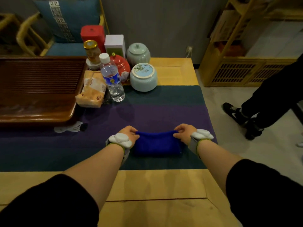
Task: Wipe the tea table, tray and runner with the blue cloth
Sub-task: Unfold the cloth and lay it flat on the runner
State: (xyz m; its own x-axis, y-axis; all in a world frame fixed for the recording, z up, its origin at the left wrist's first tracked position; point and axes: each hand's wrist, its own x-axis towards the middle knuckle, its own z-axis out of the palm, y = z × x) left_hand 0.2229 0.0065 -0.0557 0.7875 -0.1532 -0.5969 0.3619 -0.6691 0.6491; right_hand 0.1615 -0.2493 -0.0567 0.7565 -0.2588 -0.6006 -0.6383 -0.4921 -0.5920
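Note:
The blue cloth (pixel 155 143), folded into a thick rectangle, lies on the purple and teal runner (pixel 172 108) that crosses the pale wooden tea table (pixel 155 185). My left hand (pixel 129 134) pinches the cloth's far left corner. My right hand (pixel 184 132) pinches its far right corner. Both wrists carry white sensor bands. The dark wooden slatted tea tray (pixel 37 89) sits on the runner at the left.
Behind the cloth stand a water bottle (pixel 112 79), a tissue pack (pixel 91 90), two celadon jars (pixel 143 77), a red pot, a glass jar and boxes. Another person's legs (pixel 262 104) stand on the floor at the right. A wooden shelf is behind them.

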